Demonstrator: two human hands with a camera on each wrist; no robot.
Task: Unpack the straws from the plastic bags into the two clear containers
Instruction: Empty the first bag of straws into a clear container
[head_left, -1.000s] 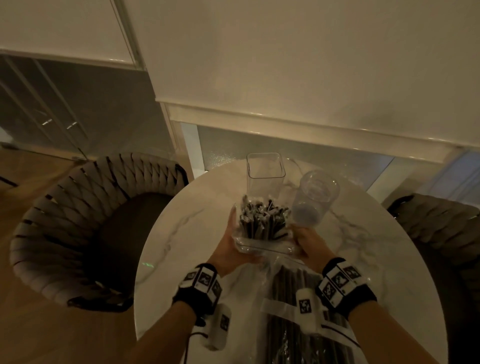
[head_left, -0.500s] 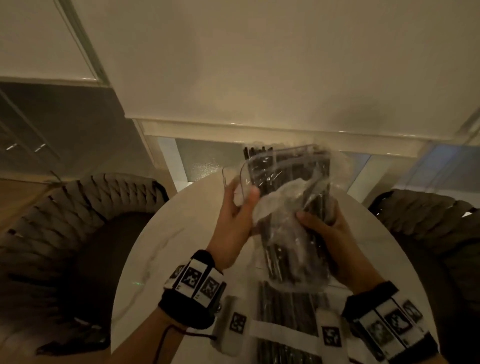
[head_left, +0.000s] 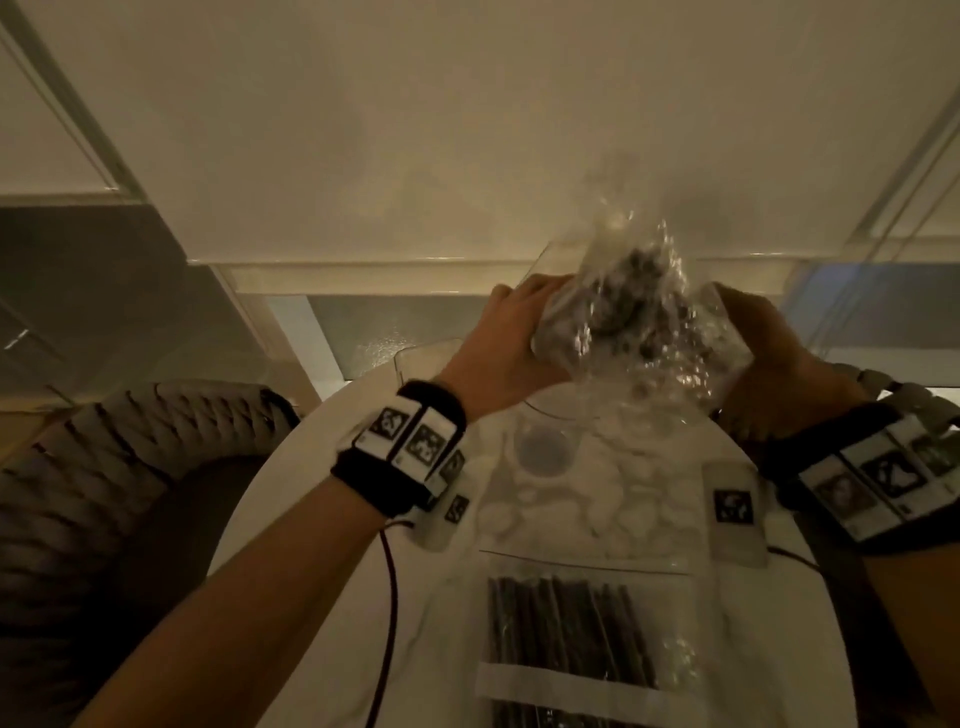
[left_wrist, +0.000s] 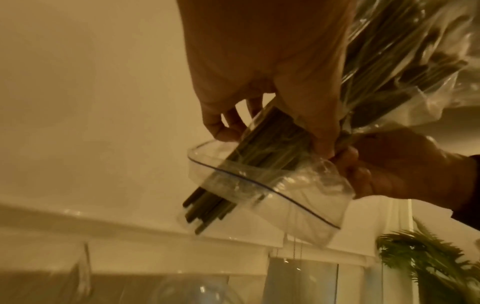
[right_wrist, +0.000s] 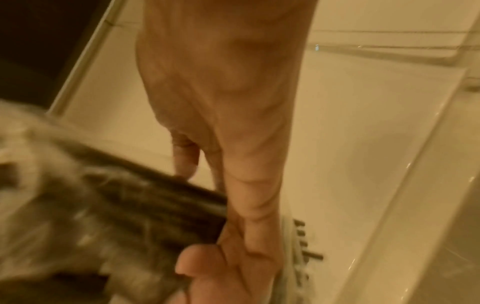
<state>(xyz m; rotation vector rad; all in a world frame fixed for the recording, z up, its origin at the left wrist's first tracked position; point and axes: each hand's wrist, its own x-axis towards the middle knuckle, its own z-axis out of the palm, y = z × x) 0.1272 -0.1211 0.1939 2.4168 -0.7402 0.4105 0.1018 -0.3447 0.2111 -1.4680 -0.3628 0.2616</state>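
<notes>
Both hands hold one clear plastic bag (head_left: 639, 322) of dark straws up in the air over the far part of the round marble table (head_left: 332, 571). My left hand (head_left: 504, 338) grips its left side and my right hand (head_left: 779, 364) grips its right side. In the left wrist view the bag (left_wrist: 389, 82) is tipped mouth down, and straw ends (left_wrist: 205, 205) stick out of the opening. Below it stand the square clear container (head_left: 415, 358) and the round clear container (head_left: 540, 449), both without straws. A second, sealed bag of straws (head_left: 571, 634) lies on the table close to me.
Woven chairs stand at the left (head_left: 130, 457) and the right (head_left: 914, 400) of the table. A white wall panel with a ledge (head_left: 415, 270) runs behind it. A green plant (left_wrist: 428, 263) shows in the left wrist view.
The bag has gone from upright in front of me to higher and farther away, tipped over with its mouth down above the containers. Both hands kept their grip.
</notes>
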